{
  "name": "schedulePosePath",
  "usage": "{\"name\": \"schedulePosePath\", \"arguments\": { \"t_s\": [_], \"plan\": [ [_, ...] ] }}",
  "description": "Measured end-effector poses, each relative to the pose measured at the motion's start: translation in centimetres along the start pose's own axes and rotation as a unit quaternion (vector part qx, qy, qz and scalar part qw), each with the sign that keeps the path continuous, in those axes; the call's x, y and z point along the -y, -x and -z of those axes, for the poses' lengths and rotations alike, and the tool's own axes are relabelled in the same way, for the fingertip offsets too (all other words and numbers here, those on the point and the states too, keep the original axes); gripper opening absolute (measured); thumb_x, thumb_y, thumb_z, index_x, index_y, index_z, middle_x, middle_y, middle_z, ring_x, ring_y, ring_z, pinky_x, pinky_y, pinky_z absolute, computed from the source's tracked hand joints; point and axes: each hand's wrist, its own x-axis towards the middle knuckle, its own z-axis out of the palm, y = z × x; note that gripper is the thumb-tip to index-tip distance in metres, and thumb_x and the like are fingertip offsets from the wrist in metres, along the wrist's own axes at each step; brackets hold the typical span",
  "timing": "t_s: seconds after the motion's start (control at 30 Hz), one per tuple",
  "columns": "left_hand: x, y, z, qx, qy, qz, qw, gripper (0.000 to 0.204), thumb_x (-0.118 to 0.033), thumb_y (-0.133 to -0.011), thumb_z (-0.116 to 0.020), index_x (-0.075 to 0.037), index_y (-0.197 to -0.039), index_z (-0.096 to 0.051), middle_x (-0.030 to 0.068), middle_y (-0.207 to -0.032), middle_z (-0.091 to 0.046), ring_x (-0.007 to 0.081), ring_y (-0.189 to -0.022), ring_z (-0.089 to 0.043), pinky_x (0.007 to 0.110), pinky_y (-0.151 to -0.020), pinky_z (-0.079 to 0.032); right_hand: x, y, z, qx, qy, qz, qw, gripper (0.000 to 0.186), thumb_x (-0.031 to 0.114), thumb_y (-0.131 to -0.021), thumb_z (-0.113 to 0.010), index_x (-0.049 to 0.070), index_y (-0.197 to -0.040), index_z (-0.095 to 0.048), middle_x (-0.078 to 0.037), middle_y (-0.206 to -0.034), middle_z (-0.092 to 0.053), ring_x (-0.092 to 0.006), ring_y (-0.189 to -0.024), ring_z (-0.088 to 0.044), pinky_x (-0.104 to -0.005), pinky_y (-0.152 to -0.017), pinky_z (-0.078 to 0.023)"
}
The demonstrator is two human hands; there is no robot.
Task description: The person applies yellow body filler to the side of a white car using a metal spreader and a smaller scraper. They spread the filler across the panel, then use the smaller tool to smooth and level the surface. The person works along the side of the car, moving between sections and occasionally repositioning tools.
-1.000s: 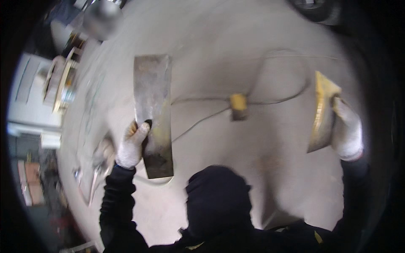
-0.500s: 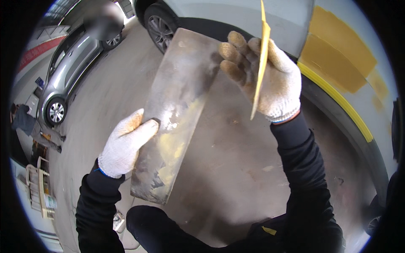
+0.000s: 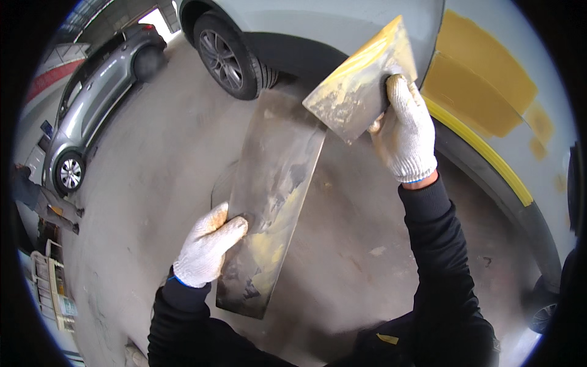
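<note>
My left hand (image 3: 208,248), in a white knitted glove, grips the left edge of a long, flat grey board (image 3: 269,159), thumb on top. Yellow and dark filler smears streak the board's near half. Pinched between thumb and fingers of my right hand (image 3: 406,134), also gloved, is a flat putty spreader (image 3: 361,92). Yellow putty coats its upper edge and part of its face. The spreader's lower corner sits over the board's far right corner; whether they touch I cannot tell.
A light-coloured car (image 3: 342,24) stands ahead and right, with yellow filler patches (image 3: 477,76) and a yellow strip (image 3: 483,156) along its wheel arch. Farther left are a silver car (image 3: 101,85), a person (image 3: 46,199) and a pale rack (image 3: 52,284). The concrete floor (image 3: 159,153) lies below.
The spreader has turned from edge-on to showing its broad face over the board's far end. My left hand and the board have shifted right and nearer to me.
</note>
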Motion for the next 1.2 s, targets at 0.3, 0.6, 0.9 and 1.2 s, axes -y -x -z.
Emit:
{"name": "schedulePosePath", "arguments": {
  "t_s": [0.3, 0.6, 0.9, 1.2],
  "plan": [
    [-1.9, -0.1, 4.4, -0.117, -0.075, 0.007, 0.99, 0.065, -0.018, -0.101, -0.068, 0.008, -0.154, -0.041, 0.0154, -0.139, -0.062, 0.02, -0.126, -0.061, 0.035, -0.108, -0.048, -6.7, 10.0, -9.6, 0.277, 0.408, 0.064, 0.868, 0.034, 0.025, -0.095, -0.077, 0.005, -0.121, -0.072, -0.014, -0.102, -0.073, -0.0259, -0.084, -0.073, -0.0363, -0.071, -0.059],
    [-1.1, 0.7, 5.6, -0.108, 0.038, -0.029, 0.993, 0.025, -0.014, -0.105, -0.06, 0.0, -0.126, -0.059, 0.0073, -0.11, -0.069, 0.0183, -0.099, -0.069, 0.035, -0.087, -0.058, -5.1, 5.2, -9.9, 0.027, 0.146, -0.108, 0.983, 0.028, 0.017, -0.101, -0.07, 0.0, -0.124, -0.067, -0.012, -0.114, -0.073, -0.0195, -0.093, -0.074, -0.0303, -0.075, -0.061],
    [-0.3, 1.7, 2.7, -0.053, 0.013, 0.005, 0.998, 0.028, -0.016, -0.102, -0.07, 0.002, -0.122, -0.063, 0.0018, -0.109, -0.067, 0.0098, -0.103, -0.062, 0.026, -0.094, -0.05, -1.8, 0.2, -5.0, 0.001, 0.011, -0.013, 1.0, 0.031, 0.013, -0.106, -0.061, -0.001, -0.133, -0.059, -0.012, -0.118, -0.069, -0.0157, -0.093, -0.072, -0.0288, -0.076, -0.064],
    [2.0, -0.9, 6.7, 0.0, 0.146, 0.019, 0.989, 0.038, -0.046, -0.107, -0.058, -0.008, -0.102, -0.064, 0.0013, -0.081, -0.063, 0.0126, -0.067, -0.059, 0.029, -0.058, -0.049, -6.5, 15.0, -15.8, 0.31, 0.168, -0.074, 0.933, 0.036, 0.024, -0.094, -0.081, 0.006, -0.123, -0.072, -0.012, -0.103, -0.077, -0.022, -0.09, -0.076, -0.0343, -0.081, -0.061]
  ]
}}
